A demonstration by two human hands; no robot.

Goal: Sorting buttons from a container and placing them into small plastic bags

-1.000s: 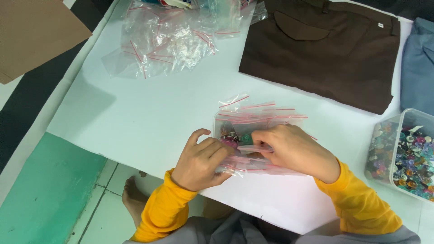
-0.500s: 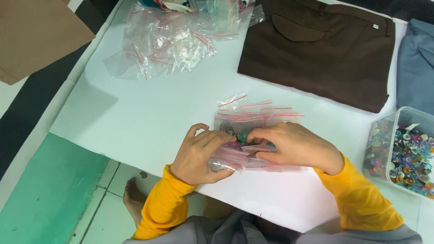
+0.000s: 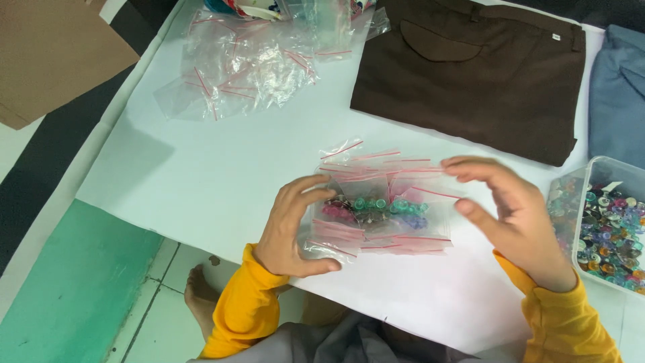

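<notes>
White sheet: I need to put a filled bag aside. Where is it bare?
The white sheet is bare between the empty bag pile and the left hand. Crowded: filled bags, bead box, brown garment.

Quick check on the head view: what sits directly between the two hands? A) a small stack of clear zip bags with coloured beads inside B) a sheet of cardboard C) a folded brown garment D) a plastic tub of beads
A: the stack of clear red-striped zip bags with coloured beads lies between the left hand and the right hand; the brown garment and the tub lie off to the side.
</notes>
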